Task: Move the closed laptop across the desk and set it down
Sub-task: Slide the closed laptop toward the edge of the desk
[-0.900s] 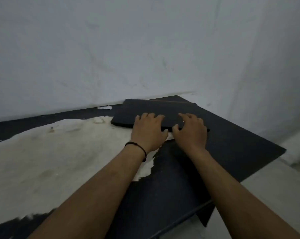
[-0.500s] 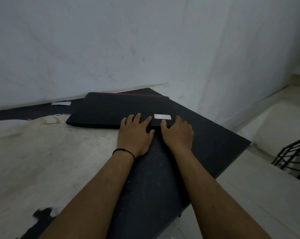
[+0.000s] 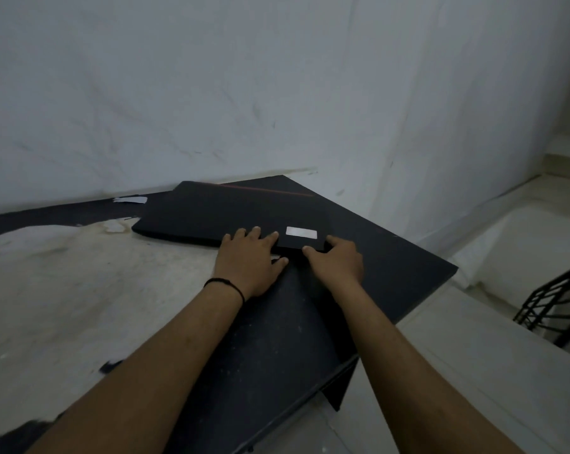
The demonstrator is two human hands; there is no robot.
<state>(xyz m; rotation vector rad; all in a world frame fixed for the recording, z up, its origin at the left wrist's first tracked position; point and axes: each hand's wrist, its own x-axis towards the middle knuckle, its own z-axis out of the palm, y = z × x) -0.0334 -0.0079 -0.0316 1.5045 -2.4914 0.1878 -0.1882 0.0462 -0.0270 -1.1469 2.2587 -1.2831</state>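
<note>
Fingers (image 3: 259, 231) of my left grip (image 3: 247, 262) lie flat on the closed flat black laptop (image 3: 224, 213) w/ white label (image 3: 301, 232); right grip (image 3: 337, 260) curls round its near right corner. Laptop's on the dark, white-patched counter (image 3: 391, 260), far corner by the wall.

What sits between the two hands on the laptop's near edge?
Head view: a white sticker on the laptop lid, between left hand and right hand; nothing else.

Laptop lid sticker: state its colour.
White, on the black laptop; sticker shows in the head view.
</note>
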